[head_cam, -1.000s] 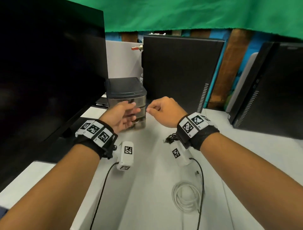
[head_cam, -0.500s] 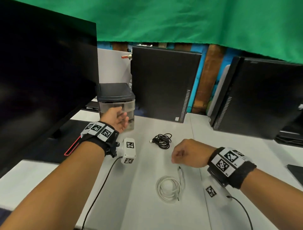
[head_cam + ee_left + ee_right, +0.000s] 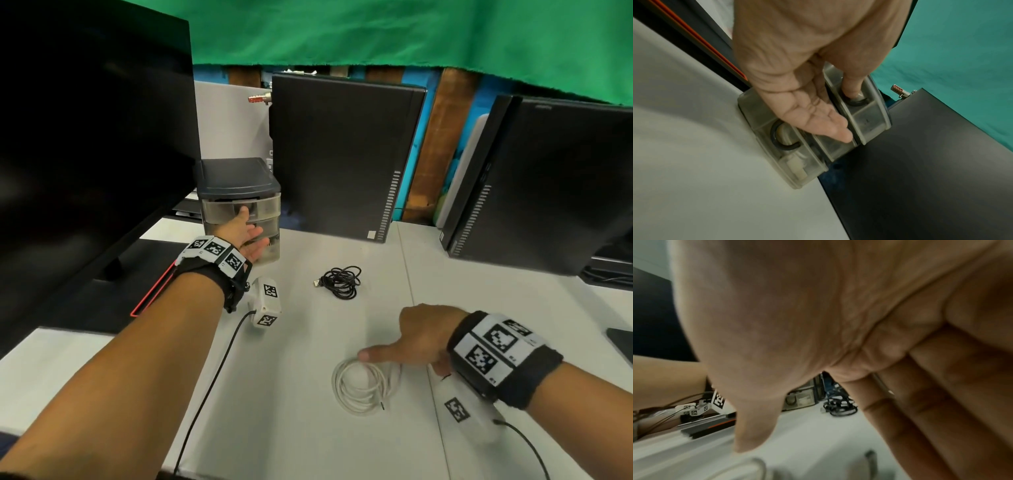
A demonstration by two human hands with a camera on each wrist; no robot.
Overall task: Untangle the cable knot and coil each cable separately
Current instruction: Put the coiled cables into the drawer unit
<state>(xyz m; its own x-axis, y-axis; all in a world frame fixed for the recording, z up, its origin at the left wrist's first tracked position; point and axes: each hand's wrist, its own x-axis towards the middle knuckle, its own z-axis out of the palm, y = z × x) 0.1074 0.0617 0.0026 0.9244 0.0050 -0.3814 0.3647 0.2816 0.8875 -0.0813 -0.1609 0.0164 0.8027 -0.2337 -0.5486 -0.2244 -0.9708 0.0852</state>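
Hovering right hand (image 3: 419, 337), white cable (image 3: 363, 385) seemingly just beneath

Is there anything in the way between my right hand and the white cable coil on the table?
Nothing visible. Your right hand hangs just over the white cable, thumb out above the coil's near rim, with only bare table around it. The black cable lies apart, farther back.

Left hand (image 3: 245, 233) outstretched, fingers straight; right hand (image 3: 419, 337) lowered, palm down, thumb extended.
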